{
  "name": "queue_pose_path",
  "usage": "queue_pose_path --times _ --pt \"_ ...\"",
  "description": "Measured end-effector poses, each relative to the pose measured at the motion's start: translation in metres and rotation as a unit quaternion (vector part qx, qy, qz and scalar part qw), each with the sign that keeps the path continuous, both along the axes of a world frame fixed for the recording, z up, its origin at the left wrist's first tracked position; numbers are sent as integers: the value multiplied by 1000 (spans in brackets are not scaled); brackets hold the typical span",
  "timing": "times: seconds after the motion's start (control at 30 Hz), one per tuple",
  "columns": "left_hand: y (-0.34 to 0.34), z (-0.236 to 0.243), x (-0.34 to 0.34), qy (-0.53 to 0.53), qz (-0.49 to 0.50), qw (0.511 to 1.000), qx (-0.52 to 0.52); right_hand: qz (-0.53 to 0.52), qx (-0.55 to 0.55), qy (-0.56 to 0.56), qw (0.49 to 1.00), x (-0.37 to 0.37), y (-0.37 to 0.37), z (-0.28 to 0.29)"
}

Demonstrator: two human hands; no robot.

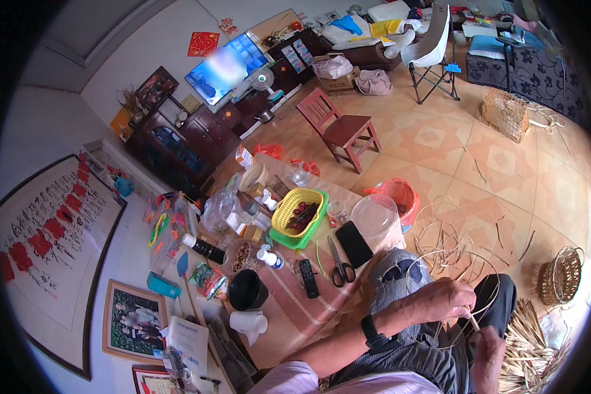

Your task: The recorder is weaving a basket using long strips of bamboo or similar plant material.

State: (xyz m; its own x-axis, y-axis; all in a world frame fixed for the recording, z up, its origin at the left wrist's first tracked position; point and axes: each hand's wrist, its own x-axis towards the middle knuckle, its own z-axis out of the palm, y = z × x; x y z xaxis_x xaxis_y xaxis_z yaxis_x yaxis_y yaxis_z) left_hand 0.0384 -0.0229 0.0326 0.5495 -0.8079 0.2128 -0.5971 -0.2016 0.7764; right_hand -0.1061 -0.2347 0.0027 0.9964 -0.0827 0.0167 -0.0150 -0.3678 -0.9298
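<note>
Beige tiled floor [538,194] lies beyond; one thin pale woody strip [474,322] slants from the pinching left hand [458,299] down toward the right hand [488,358], grip unclear.

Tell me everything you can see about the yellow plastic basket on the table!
The bright yellow, open-topped plastic basket has rounded corners and small holes through its walls. It looks upright, nested in a slightly larger bright green plastic basket on the long table covered in pinkish-tan cloth. Inside lie dark reddish pieces, too small to name for sure. Its underside is hidden. The person's bare left hand and bare right hand are both away from it.
</note>
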Motion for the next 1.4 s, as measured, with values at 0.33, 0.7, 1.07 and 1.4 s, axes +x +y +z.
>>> queue_pose_path --times 0.33,0.7,1.07,1.4 --pt "-8 12 -10 17 79 993 82 -24 -280 -111 953 68 -41 10" --pt "-12 2 0 -35 56 997 42 39 -273 -200 940 119 8 6" --pt "-21 4 -17 -246 61 962 106 35 262 83 961 12 37 13" --pt "-34 1 -2 -40 69 971 226 54 477 216 850 24 52 -8"
